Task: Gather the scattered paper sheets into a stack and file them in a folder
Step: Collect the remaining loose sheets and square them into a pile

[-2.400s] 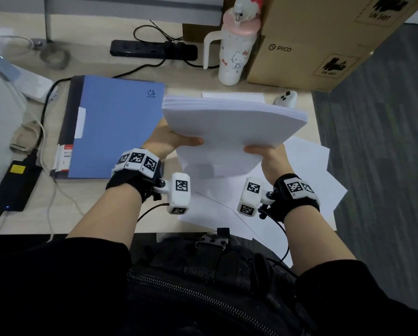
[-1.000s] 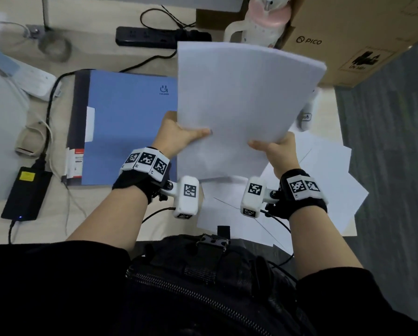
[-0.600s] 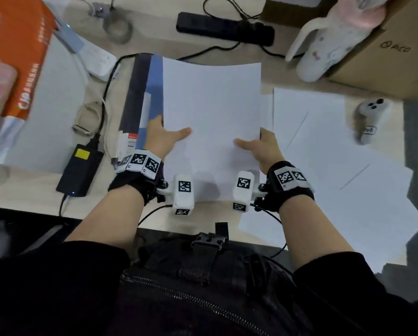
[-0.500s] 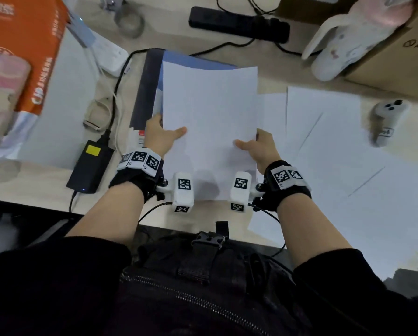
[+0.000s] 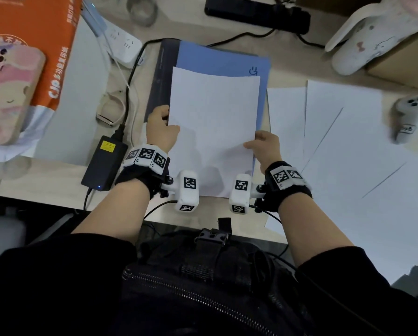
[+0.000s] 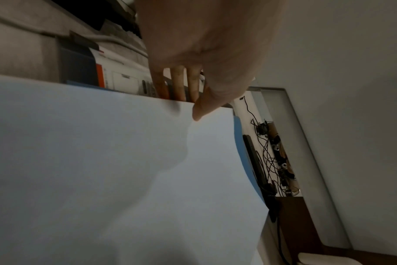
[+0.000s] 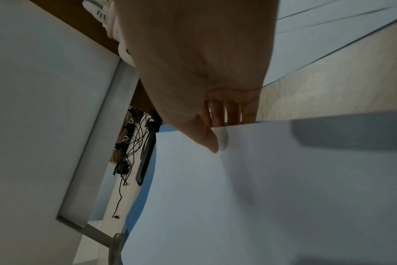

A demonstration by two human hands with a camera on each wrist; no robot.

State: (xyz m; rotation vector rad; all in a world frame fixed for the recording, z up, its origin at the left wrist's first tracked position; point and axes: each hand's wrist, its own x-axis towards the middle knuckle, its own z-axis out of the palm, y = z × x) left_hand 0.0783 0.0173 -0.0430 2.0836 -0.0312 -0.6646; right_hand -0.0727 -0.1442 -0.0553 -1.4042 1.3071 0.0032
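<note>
A white paper stack (image 5: pixel 214 127) lies over the closed blue folder (image 5: pixel 223 59), which has a dark spine on its left. My left hand (image 5: pixel 163 128) grips the stack's left edge, thumb on top and fingers under it; the wrist view shows the same stack (image 6: pixel 125 179) under the left thumb (image 6: pixel 202 109). My right hand (image 5: pixel 263 145) pinches the stack's right edge, with its thumb (image 7: pixel 208 139) on the paper (image 7: pixel 272 197) and fingers beneath. Several loose sheets (image 5: pixel 348 146) lie spread on the desk to the right.
A black power adapter (image 5: pixel 105 162) and cables lie left of the folder. An orange paper pack (image 5: pixel 33 52) is at far left, a white power strip (image 5: pixel 123 44) and a black one (image 5: pixel 256 10) behind. A white cup (image 5: pixel 370 37) and a white controller (image 5: pixel 411 117) are on the right.
The stack went from held up in the air to lying left over the blue folder. Both hands slid out toward its side edges while the head view turned left and down.
</note>
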